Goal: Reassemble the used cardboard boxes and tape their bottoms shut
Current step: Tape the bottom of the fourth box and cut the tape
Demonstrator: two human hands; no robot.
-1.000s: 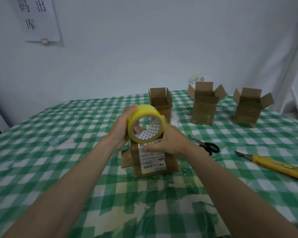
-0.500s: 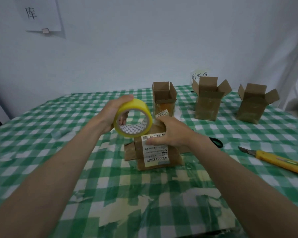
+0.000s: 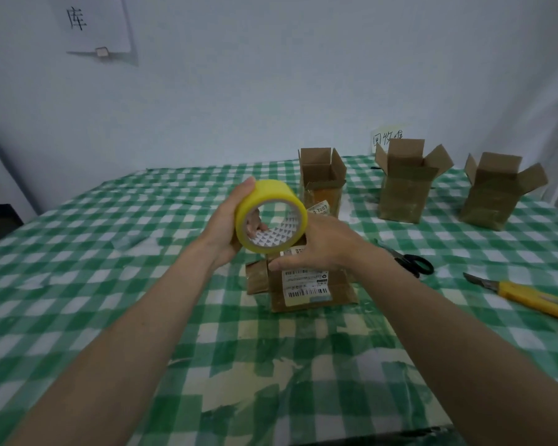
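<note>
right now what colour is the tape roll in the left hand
Yellow, with a white patterned inner core. The tape roll, gripped by the left hand, shows best in the head view.
</note>
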